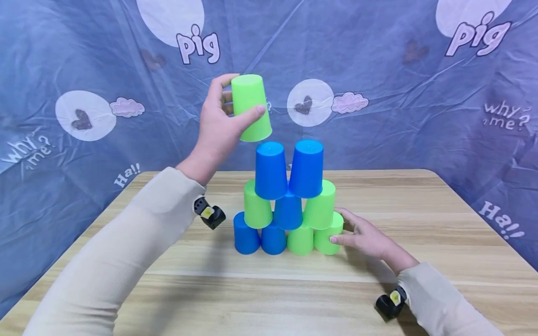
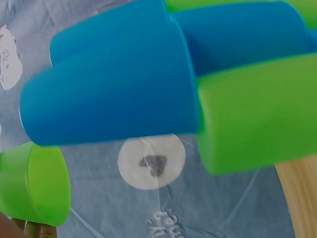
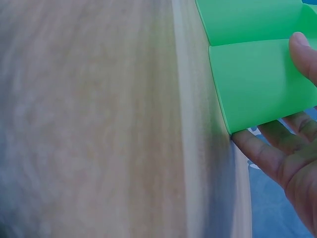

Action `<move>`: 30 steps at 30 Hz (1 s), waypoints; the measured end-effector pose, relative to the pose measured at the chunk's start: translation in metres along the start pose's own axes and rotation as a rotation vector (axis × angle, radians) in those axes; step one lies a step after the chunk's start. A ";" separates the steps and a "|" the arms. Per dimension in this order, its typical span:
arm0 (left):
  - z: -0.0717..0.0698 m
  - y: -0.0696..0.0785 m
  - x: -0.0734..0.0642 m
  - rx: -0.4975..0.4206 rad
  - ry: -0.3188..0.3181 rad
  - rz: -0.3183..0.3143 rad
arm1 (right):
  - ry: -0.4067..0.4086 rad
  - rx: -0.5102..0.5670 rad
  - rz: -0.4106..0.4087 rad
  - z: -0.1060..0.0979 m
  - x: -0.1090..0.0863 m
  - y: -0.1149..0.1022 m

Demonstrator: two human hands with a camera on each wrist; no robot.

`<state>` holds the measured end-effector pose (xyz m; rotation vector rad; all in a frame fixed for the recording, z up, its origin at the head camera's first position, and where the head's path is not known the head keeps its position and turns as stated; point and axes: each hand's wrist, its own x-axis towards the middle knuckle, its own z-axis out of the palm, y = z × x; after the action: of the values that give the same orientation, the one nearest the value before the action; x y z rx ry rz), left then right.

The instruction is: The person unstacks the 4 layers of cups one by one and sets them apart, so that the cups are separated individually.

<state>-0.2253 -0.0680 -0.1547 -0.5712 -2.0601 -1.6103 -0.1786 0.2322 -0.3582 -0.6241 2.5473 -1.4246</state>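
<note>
My left hand (image 1: 217, 126) holds an upside-down green cup (image 1: 249, 95) in the air, thumb in front, fingers behind. That cup is apart from the stack, above and left of its top. Two blue cups, a left one (image 1: 270, 173) and a right one (image 1: 307, 170), form the stack's top row. Under them stand a green cup (image 1: 255, 207), a blue cup (image 1: 288, 213) and another green cup (image 1: 321, 209). Several blue and green cups make the bottom row. My right hand (image 1: 370, 239) grips the rightmost bottom green cup (image 3: 262, 82), its thumb in front and fingers along the side.
The stack stands on a wood-grain table (image 1: 201, 298). A blue patterned cloth (image 1: 252, 28) hangs behind the table and at its sides. Small black cameras sit on the left wrist (image 1: 209, 213) and the right wrist (image 1: 391, 303).
</note>
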 end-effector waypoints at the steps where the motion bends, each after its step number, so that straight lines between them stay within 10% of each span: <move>1: -0.002 -0.001 0.000 0.009 0.008 0.001 | 0.001 0.002 0.003 0.000 0.000 0.000; 30: -0.055 -0.074 -0.029 0.190 0.200 -0.114 | -0.015 0.018 0.018 -0.001 0.001 -0.001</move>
<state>-0.2395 -0.1397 -0.2183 -0.2211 -2.0949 -1.4459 -0.1797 0.2321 -0.3571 -0.6047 2.5194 -1.4295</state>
